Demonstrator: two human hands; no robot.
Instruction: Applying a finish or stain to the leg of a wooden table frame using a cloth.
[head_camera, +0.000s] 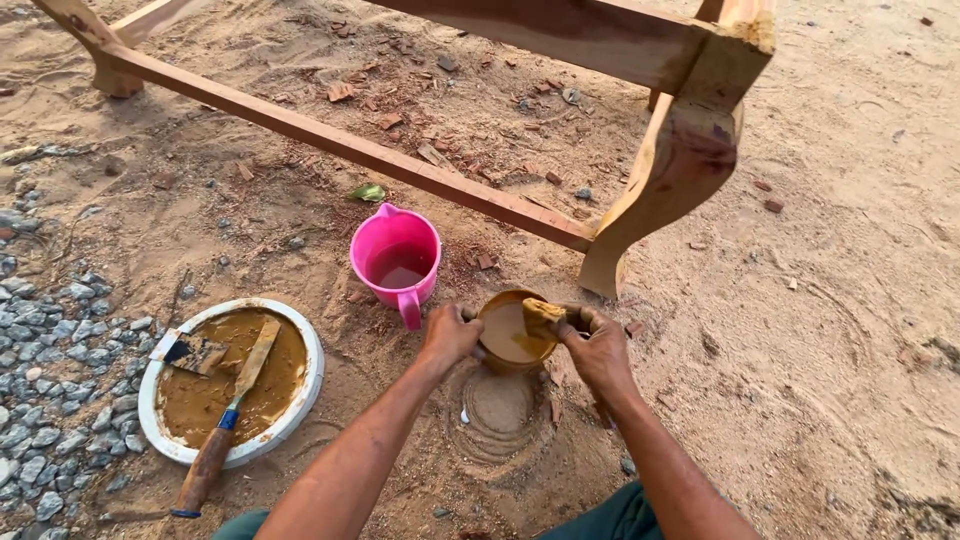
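Both forearms reach forward from the near edge, converging toward the middle of the sandy ground (800, 380). The left hand (449, 335) has its fingers curled around the left rim of a small brown bowl (512, 338), clamped on it, wrist straight and knuckles up. The right hand (597, 347) grips the bowl's right side, and its thumb and fingertips pinch a wet, mud-coloured sponge (541, 316) that rests on the rim over the liquid. The two hands stand apart, with the bowl between them. The bowl holds a thick tan-brown liquid and is lifted just above a ring-shaped print in the sand (500, 408), which lies right beneath it.

To the near left lies a round white dish (307, 395) filled with the same brown paste. A wooden-handled tool (222, 425) lies slanted across it, its handle sticking out over the near rim, and a flat dark scraper (192, 352) rests at the dish's left edge. Grey gravel (50, 400) spreads out at the left.

Just beyond the bowl, to its left, stands a pink plastic jug (395, 262) with some reddish-brown liquid inside, its handle pointing toward the left hand. Farther off stands a bare wooden furniture frame (340, 145), its curved leg (665, 180) planted in the sand just past the right hand. Wood chips (440, 150) litter the ground under the frame.
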